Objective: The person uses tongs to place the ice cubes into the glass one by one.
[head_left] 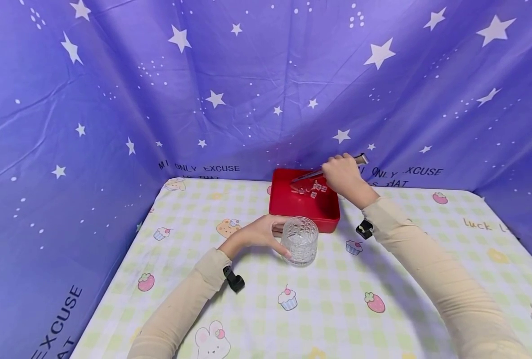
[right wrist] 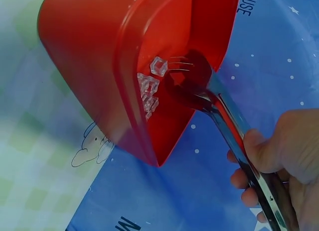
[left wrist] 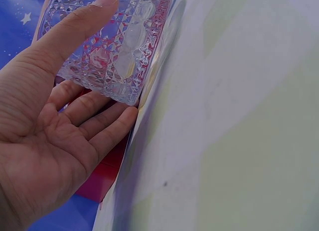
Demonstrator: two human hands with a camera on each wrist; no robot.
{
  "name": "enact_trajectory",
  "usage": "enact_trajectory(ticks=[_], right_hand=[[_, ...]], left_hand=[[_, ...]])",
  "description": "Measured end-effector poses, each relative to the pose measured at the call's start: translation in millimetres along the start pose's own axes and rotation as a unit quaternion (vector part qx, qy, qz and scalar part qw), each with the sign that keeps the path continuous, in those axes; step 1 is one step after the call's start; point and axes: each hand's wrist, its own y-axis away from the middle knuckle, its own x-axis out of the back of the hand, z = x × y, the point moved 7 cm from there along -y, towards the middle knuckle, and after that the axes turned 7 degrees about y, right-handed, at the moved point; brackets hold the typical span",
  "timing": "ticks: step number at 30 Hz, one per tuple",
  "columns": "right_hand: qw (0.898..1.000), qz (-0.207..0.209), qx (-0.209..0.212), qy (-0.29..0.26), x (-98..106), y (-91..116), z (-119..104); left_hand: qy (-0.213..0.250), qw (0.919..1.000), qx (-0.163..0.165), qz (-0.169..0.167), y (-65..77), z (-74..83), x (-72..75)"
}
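My left hand (head_left: 262, 233) holds a clear patterned drinking glass (head_left: 300, 241), which stands on the table in front of a red box. In the left wrist view the thumb (left wrist: 79, 27) lies across the near side of the glass and the fingers pass behind it. My right hand (head_left: 343, 174) grips metal serving tongs (right wrist: 234, 131) by the handles. One tong end has fork tines and the other is spoon-like. These ends reach into the red box (head_left: 281, 202), where clear ice-like cubes (right wrist: 149, 89) lie; the tines are right beside one cube.
A checked tablecloth (head_left: 248, 304) with printed cupcakes and strawberries covers the table. Purple curtains (head_left: 248, 75) with white stars hang behind and at both sides, close behind the red box. Each wrist wears a black strap (head_left: 233, 280).
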Motion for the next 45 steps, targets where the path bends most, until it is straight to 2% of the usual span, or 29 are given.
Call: enact_trajectory(ticks=[13,22,37,45], right_hand=[[1.000,-0.013,0.012,0.005,-0.6,1.9,-8.2],[1.000,-0.007,0.009,-0.008,-2.8,8.4,-7.8],[0.996,-0.061,-0.009,-0.057,-11.4,4.8,-4.6],[0.997,-0.059,-0.005,-0.055,-10.1,0.9,-6.3]], left_hand=[[-0.003,1.0000,0.003,0.001,0.1,0.5,0.0],[-0.004,1.0000,0.007,0.001,-0.5,-0.1,-0.6],[-0.011,0.9999,0.007,0.004,0.5,-0.9,0.9],[-0.006,1.0000,0.007,0.003,0.6,0.8,-0.2]])
